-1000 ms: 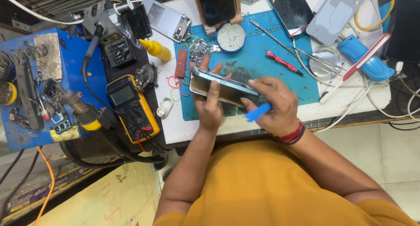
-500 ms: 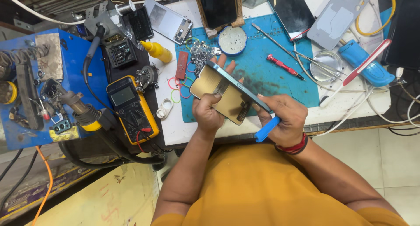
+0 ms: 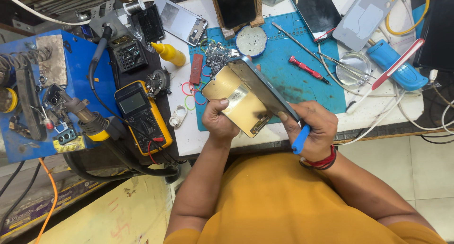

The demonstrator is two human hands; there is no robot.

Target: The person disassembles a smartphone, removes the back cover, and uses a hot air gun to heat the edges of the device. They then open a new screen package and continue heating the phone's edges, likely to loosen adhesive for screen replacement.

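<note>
I hold a phone that is opened like a book above the table's near edge. My left hand grips the screen panel, whose gold-coloured inner side faces up. My right hand holds the dark phone body, tilted up on its edge against the panel. A blue-handled tool is tucked in the same right hand, pointing down towards me.
A blue work mat carries a red screwdriver, tweezers, small parts and a round tin. A yellow multimeter and a blue soldering station stand at the left. Other phones and panels lie along the back edge.
The phone was held nearly closed and flat. The dark body has since swung up away from the gold panel, and both hands have drawn it closer to me.
</note>
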